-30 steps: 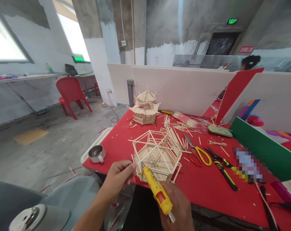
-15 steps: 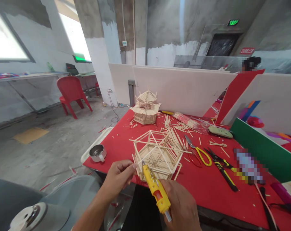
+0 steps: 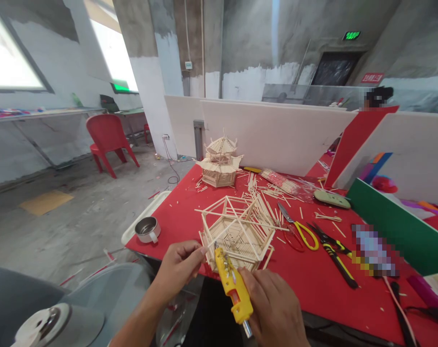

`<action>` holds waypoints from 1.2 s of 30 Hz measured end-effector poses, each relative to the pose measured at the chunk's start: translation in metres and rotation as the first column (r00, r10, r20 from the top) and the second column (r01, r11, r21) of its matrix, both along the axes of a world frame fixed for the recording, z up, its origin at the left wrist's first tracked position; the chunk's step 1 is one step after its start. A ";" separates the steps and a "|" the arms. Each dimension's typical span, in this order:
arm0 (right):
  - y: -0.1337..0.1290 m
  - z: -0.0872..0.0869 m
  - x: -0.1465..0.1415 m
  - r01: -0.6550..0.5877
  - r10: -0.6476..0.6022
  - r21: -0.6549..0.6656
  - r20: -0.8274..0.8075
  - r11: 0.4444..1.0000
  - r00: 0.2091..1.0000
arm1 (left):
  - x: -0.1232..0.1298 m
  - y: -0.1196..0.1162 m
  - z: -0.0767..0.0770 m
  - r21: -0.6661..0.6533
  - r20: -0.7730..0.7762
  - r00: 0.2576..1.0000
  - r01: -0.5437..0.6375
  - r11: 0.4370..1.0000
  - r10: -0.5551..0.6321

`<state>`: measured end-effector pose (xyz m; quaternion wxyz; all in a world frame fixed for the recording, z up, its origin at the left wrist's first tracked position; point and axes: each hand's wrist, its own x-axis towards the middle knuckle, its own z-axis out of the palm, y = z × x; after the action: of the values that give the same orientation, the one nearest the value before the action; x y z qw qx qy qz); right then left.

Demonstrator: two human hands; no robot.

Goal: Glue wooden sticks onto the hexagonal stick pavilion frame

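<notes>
Between its thumb and fingertips, my left hand [image 3: 181, 265] pinches a thin wooden stick [image 3: 212, 243] at the near left side of a hexagonal stick frame [image 3: 233, 231]. My right hand [image 3: 277, 303] is wrapped round a yellow hot glue gun [image 3: 234, 286], whose metal tip points up and left at the stick. A clear glue stick [image 3: 247, 328] pokes out of the gun's back end. The frame lies low on the red table with sticks crossing over its top. Behind it stands a small stick pagoda [image 3: 221, 164] with two tiers of roof.
Loose sticks [image 3: 266, 207] lie right of the frame, near yellow-handled scissors [image 3: 306, 235] and black-and-yellow pliers [image 3: 336, 262]. A metal cup [image 3: 147, 230] stands at the table's left edge. A green board [image 3: 400, 226] rises at right; white panels [image 3: 269, 135] line the back.
The glue gun's back end has swung slightly left and down, and my right hand has shifted a little. My left hand and the frame have hardly moved.
</notes>
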<state>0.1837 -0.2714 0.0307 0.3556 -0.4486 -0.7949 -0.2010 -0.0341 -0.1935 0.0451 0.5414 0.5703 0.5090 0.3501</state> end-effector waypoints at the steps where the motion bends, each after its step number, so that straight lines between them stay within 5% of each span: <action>1: 0.000 0.001 0.001 -0.004 0.004 0.001 0.015 1.000 1.000 | 0.000 0.000 0.000 0.001 -0.002 1.000 -0.005 1.000 0.005; 18: 0.003 0.020 0.012 -0.018 0.026 -0.048 0.166 0.999 0.986 | 0.004 -0.006 0.008 0.054 -0.048 0.999 -0.018 0.998 0.021; 36: 0.004 0.018 0.009 -0.046 0.050 -0.047 0.096 0.998 0.994 | 0.003 -0.005 0.010 0.117 -0.062 0.998 -0.004 0.993 0.011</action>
<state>0.1928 -0.2675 0.0483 0.3114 -0.4269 -0.8260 -0.1963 -0.0307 -0.1988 0.0551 0.4897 0.6098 0.5063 0.3633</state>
